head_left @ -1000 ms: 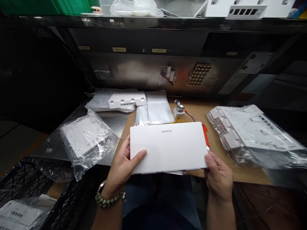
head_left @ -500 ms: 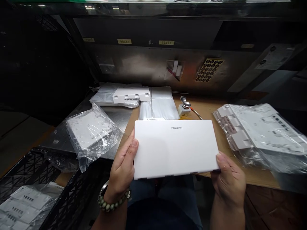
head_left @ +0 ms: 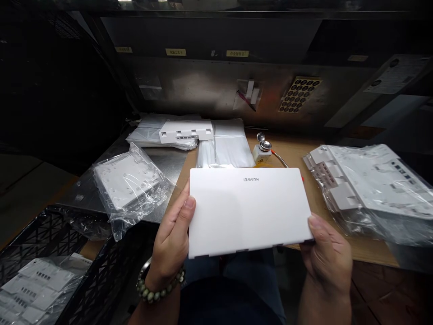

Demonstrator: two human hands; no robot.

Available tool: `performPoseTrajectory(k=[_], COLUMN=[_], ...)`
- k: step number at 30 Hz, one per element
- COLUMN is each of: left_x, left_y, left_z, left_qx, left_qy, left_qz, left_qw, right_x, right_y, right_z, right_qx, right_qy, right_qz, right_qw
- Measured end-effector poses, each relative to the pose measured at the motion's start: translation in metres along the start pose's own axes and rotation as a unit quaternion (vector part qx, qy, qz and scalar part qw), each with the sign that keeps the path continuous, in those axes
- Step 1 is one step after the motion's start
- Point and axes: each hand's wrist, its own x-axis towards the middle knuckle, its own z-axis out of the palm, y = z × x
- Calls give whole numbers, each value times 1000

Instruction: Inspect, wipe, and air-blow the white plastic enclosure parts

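You are holding a white panel between both hands, its HUAWEI lettering reading upside down. Your left hand's fingers are gripping its left edge; your right hand's fingers are pinching its right edge near the lower corner. Beyond your fingers, a small bottle is standing on the counter; outward of your right fingers, a bagged bundle is lying.

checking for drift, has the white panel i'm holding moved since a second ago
Yes: the white panel has its right end further right in view, against the red handle now mostly hidden behind it.
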Motion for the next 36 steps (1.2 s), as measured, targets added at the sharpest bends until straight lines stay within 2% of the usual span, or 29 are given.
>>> performPoseTrajectory(k=[2,4,12,15,20,24,28,31,36], left_x=[-1,-2,1,1,3,1,-8,-13,-18], left_y=[1,2,-1,-1,-5,-5,0,4,9], left_z=[0,0,-8,-5,0,-4,-8,-9,-5], left_qx=[3,2,66,41,33,23,38,33,15], left_qy=[0,-25,-111,-99,-56,-83,-102,-95,-77], left_qz=[-19,-32,17,7,24,17,8,11,-11], left_qw=[1000,999,991,994,998,996,994,995,997], right_x=[0,0,-2,-4,-8,-11,-13,-14,-17], right_y=[0,1,2,-1,-6,-12,-18,-21,-24], right_z=[0,0,-6,-5,-1,2,4,8,12], right_qx=[3,1,-25,-31,-27,-30,-27,-24,-31], right_qy=[4,5,17,25,29,35,34,28,40], right_qz=[0,-5,-66,-85,-64,-65,-35,-4,-2], right_qw=[1000,1000,997,996,997,997,998,999,999])
